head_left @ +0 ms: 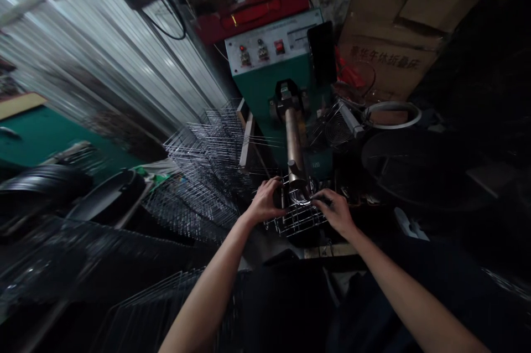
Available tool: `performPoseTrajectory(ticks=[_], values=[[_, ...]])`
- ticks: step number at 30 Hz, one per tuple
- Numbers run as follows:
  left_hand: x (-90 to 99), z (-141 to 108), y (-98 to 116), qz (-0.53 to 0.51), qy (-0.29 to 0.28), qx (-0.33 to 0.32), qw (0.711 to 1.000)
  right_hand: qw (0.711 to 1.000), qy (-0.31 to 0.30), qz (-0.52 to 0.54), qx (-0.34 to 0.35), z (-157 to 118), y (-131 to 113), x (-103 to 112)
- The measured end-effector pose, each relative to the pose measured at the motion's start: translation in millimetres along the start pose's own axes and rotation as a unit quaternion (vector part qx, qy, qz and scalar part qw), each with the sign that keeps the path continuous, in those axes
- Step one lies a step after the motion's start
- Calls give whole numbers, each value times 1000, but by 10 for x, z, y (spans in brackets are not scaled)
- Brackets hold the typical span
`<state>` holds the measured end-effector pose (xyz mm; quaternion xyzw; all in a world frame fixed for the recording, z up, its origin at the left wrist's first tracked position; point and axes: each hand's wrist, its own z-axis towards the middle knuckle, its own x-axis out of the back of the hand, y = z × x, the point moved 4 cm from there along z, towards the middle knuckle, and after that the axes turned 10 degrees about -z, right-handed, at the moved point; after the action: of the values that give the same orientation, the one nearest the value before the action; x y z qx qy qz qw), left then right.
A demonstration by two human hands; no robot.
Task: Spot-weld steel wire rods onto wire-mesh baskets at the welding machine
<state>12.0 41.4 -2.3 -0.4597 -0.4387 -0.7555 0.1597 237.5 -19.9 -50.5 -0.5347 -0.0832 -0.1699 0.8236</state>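
Observation:
A green machine (269,84) with a light control panel stands in front of me, its metal arm (292,140) reaching toward me. Under the arm's tip lies a wire grid (301,223). My left hand (265,201) is at the grid's left side, thumb and fingers curved around its edge. On the right, my right hand (335,210) has its fingers pinched at the grid near the arm's tip; whatever small part they hold is too dark to make out.
Stacked wire racks (203,170) stand left of the machine. Dark round pans (105,195) lie farther left. A metal ring (392,115) and a cardboard box (385,37) are at the right. A wooden bar (332,251) crosses below the grid.

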Motion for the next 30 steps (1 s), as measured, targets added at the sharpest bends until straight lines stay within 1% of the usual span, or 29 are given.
performPoseTrajectory(ticks=[3,5,7,9,10,11,13,14,16,17,19,21,23,26,30], values=[[-1,-12,53,2,-5,10,1000,997,-19,49,-48,-18,48,30],[34,-86,31,-10,5,22,1000,991,-34,92,-89,-106,138,111],[85,-260,-81,-40,39,40,998,980,-51,124,-147,-274,288,247],[88,-537,-292,-113,86,78,987,965,-58,126,-221,-508,466,427],[47,-697,-424,-170,104,108,974,959,-60,112,-252,-633,543,521],[-36,-855,-558,-241,111,146,953,955,-63,92,-276,-752,602,606],[-299,-1116,-768,-387,94,211,893,948,-74,55,-304,-953,659,726],[-445,-1198,-825,-452,81,226,859,946,-81,39,-311,-1030,659,756],[-692,-1257,-868,-544,71,232,804,944,-94,20,-317,-1137,615,767],[-771,-1245,-872,-569,80,229,786,943,-98,16,-318,-1174,580,760],[-832,-1188,-875,-590,115,224,768,940,-99,17,-325,-1231,500,744],[-795,-1141,-864,-592,149,215,763,938,-91,24,-332,-1266,408,755],[-720,-1139,-821,-586,166,200,768,939,-83,31,-332,-1272,292,788],[-623,-1218,-657,-560,173,164,793,937,-96,53,-331,-1218,54,809],[-621,-1311,-289,-511,148,136,836,917,-162,122,-343,-1072,-321,692]])
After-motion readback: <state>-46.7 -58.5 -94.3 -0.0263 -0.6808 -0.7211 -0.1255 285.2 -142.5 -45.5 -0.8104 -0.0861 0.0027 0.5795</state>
